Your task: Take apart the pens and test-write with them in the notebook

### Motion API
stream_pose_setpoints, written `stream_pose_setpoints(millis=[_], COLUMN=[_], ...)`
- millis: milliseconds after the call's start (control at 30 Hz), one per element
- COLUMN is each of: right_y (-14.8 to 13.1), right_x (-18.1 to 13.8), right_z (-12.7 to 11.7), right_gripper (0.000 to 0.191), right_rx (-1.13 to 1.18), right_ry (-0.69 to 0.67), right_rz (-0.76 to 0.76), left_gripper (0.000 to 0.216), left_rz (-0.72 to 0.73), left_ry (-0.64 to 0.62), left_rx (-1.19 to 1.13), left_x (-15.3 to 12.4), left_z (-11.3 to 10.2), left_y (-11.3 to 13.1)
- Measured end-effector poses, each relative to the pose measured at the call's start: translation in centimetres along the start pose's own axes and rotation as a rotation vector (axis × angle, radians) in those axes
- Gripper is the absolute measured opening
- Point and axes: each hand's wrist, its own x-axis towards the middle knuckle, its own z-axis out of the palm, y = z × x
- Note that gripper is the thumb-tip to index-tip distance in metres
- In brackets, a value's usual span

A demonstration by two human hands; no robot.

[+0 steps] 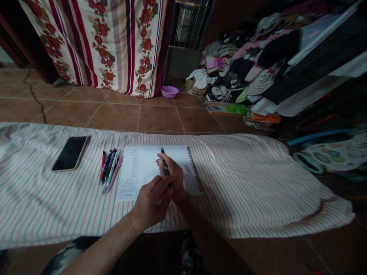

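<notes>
My right hand [172, 175] is closed around a dark pen [164, 160] that points up and away over a spiral notebook [143, 168] lying open on a striped cloth [243, 183]. My left hand [150, 202] has its fingers curled against the lower end of the same pen, touching the right hand. A printed sheet covers the notebook's left part. Both forearms come in from the bottom of the view.
Several coloured pens [110, 168] lie in a row left of the notebook. A dark phone [70, 152] lies farther left. Beyond the cloth are floor tiles, a purple bowl [169, 91], a floral curtain [114, 42] and a heap of clothes [243, 65] at the right.
</notes>
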Motion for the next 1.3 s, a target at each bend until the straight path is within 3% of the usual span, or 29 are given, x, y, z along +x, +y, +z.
stream_pose_setpoints(millis=[733, 967, 1100, 1300], right_y=[-0.6, -1.0, -1.0, -1.1], right_x=[-0.1, 0.6, 1.2, 1.3], right_z=[0.9, 2.2, 3.3, 5.6], right_gripper=[0.027, 0.037, 0.039, 0.032], right_rx=[0.157, 0.383, 0.477, 0.485], right_ry=[-0.08, -0.066, -0.035, -0.115], right_rz=[0.13, 0.29, 0.423, 0.437], left_gripper=[0.027, 0.031, 0.017, 0.022], left_rz=[-0.048, -0.086, -0.211, -0.271], left_ry=[0.005, 0.023, 0.021, -0.24], left_rx=[0.029, -0.034, 0.162, 0.581], left_x=[-0.1, -0.6, -1.6, -3.3], left_z=[-0.6, -1.9, -2.9, -4.2], left_y=[-0.2, -0.1, -0.8, -2.6])
